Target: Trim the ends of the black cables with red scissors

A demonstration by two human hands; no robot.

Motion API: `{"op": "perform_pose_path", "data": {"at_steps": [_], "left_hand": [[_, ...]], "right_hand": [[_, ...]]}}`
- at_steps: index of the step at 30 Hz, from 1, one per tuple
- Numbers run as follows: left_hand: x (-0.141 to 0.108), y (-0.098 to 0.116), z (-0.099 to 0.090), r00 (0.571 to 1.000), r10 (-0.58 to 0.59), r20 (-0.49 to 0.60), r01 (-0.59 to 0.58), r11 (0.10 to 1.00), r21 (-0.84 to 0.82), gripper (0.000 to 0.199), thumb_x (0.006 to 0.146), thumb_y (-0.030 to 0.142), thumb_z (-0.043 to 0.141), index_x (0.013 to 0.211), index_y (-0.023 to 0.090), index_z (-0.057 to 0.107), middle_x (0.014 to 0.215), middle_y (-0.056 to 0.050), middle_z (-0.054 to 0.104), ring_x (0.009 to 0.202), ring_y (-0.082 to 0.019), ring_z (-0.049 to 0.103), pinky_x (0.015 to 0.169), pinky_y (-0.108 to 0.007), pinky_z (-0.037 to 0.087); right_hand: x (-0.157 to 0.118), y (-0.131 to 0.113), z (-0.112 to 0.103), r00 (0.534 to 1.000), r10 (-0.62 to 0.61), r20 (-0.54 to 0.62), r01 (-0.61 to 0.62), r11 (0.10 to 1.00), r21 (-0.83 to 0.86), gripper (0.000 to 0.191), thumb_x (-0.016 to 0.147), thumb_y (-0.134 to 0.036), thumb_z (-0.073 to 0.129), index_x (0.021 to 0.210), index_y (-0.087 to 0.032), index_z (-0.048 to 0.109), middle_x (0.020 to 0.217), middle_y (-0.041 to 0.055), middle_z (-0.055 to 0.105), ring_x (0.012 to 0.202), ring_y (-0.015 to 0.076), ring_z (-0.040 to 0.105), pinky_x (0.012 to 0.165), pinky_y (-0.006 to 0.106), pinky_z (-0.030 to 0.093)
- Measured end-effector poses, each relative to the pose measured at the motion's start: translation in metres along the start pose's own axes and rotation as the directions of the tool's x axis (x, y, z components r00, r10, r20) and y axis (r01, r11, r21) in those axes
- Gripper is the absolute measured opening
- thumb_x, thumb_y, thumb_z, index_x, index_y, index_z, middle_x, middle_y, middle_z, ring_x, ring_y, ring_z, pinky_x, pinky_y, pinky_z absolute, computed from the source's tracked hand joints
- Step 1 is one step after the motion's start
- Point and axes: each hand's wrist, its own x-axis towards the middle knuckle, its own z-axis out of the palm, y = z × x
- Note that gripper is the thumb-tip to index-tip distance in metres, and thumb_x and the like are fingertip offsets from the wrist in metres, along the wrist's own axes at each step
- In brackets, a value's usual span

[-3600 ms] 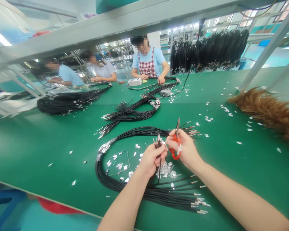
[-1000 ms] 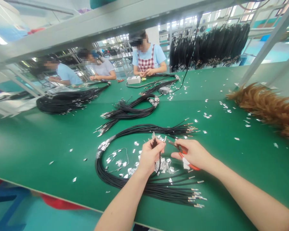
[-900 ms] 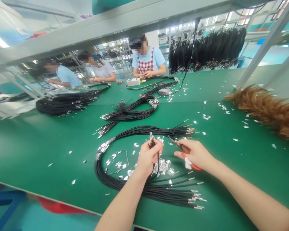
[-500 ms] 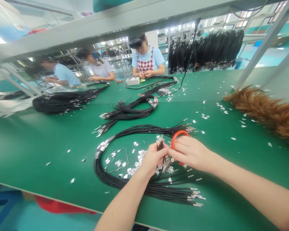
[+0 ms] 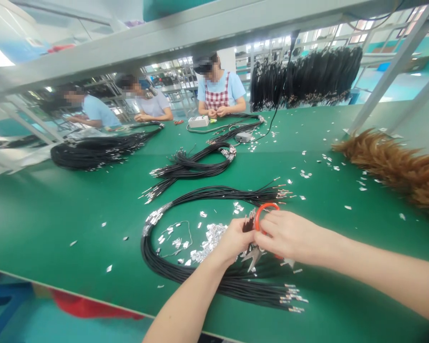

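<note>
My left hand (image 5: 238, 240) is closed round several black cables, whose stripped ends (image 5: 249, 220) stick up above the fingers. Touching it from the right, my right hand (image 5: 280, 233) holds scissors with orange handles (image 5: 268, 207); their partly open blades (image 5: 253, 257) point down and left. A long bundle of black cables (image 5: 178, 270) curves round on the green table (image 5: 103, 200), bound with silvery foil (image 5: 156, 216) at its bend. Inside this curve lies a pile of foil scraps (image 5: 211, 240).
Behind lie more cable bundles (image 5: 200, 167), with another (image 5: 100, 151) at the left. Brown feathers (image 5: 396, 166) lie at the right. Three people sit across the table. A metal frame bar (image 5: 186, 40) crosses overhead. Foil scraps are scattered about.
Both hands have moved slightly right and down with the cables and scissors. The scissor blades now show more clearly below the fingers, spread apart.
</note>
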Motion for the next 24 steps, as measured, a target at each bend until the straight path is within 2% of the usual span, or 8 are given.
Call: {"op": "perform_pose_path", "data": {"at_steps": [4,6,9,12,16,19,21,24], "left_hand": [[-0.006,0.008,0.000,0.997,0.021,0.072,-0.029,0.993,0.116,0.011,0.060,0.021,0.062,0.057,0.013,0.055,0.051,0.003,0.044,0.046,-0.006,0.034,0.045,-0.020,0.027],[-0.009,0.011,-0.002,0.995,0.012,0.098,-0.028,0.987,0.158,0.010,0.060,0.021,0.062,0.059,0.014,0.057,0.050,0.003,0.046,0.045,-0.006,0.035,0.045,-0.021,0.028],[-0.012,0.013,-0.006,0.991,0.040,0.129,-0.065,0.978,0.201,0.009,0.061,0.021,0.063,0.063,0.014,0.059,0.051,0.002,0.048,0.047,-0.008,0.039,0.048,-0.022,0.030],[-0.013,0.014,-0.004,0.989,0.093,0.113,-0.120,0.955,0.270,0.008,0.064,0.021,0.061,0.063,0.014,0.058,0.053,0.002,0.048,0.049,-0.008,0.039,0.049,-0.022,0.031],[-0.012,0.016,-0.002,0.975,0.219,0.040,-0.217,0.895,0.391,0.009,0.069,0.021,0.057,0.062,0.015,0.057,0.056,0.002,0.050,0.052,-0.009,0.040,0.050,-0.022,0.030],[-0.009,0.021,-0.012,0.920,0.327,-0.214,-0.253,0.916,0.312,0.012,0.070,0.024,0.058,0.062,0.016,0.054,0.054,0.004,0.047,0.048,-0.007,0.037,0.047,-0.020,0.028],[-0.007,0.024,-0.020,0.897,0.272,-0.349,-0.251,0.962,0.104,0.013,0.071,0.028,0.059,0.067,0.017,0.053,0.054,0.006,0.046,0.039,-0.003,0.028,0.040,-0.019,0.021],[-0.007,0.026,-0.026,0.927,0.217,-0.305,-0.250,0.965,-0.073,0.016,0.070,0.030,0.062,0.075,0.017,0.054,0.064,0.003,0.055,0.034,0.000,0.027,0.036,-0.019,0.017]], "right_hand": [[-0.002,0.004,-0.007,0.948,0.276,0.157,-0.318,0.820,0.476,0.019,0.069,-0.001,0.040,0.067,-0.019,0.043,0.058,-0.0015,0.048,0.050,0.0107,0.041,0.045,0.023,0.029],[-0.005,0.005,-0.006,0.858,0.414,0.303,-0.486,0.467,0.739,0.017,0.069,-0.003,0.041,0.067,-0.020,0.039,0.056,-0.0043,0.047,0.047,0.0089,0.042,0.044,0.021,0.032],[-0.009,0.004,0.007,0.787,0.380,0.487,-0.453,-0.180,0.873,0.016,0.068,-0.012,0.050,0.073,-0.021,0.037,0.060,-0.0050,0.051,0.050,0.0101,0.049,0.049,0.024,0.040],[-0.013,0.001,0.025,0.792,0.307,0.528,-0.314,-0.538,0.783,0.023,0.066,-0.017,0.056,0.076,-0.021,0.036,0.056,-0.0058,0.051,0.049,0.0113,0.050,0.049,0.026,0.041],[-0.019,-0.003,0.032,0.782,0.366,0.505,-0.194,-0.628,0.754,0.028,0.064,-0.018,0.061,0.075,-0.022,0.035,0.055,-0.0065,0.051,0.047,0.0106,0.049,0.049,0.027,0.040],[-0.025,-0.008,0.020,0.772,0.448,0.450,-0.129,-0.584,0.801,0.029,0.066,-0.020,0.060,0.075,-0.022,0.033,0.055,-0.0061,0.050,0.046,0.0114,0.049,0.047,0.027,0.039],[-0.025,-0.011,0.013,0.741,0.538,0.402,-0.121,-0.482,0.868,0.027,0.069,-0.022,0.059,0.076,-0.022,0.033,0.057,-0.0048,0.050,0.049,0.0123,0.050,0.049,0.028,0.040],[-0.013,-0.012,0.018,0.628,0.719,0.297,-0.220,-0.202,0.954,0.025,0.071,-0.023,0.060,0.075,-0.022,0.036,0.062,-0.0032,0.052,0.055,0.0122,0.052,0.057,0.030,0.042]]}}
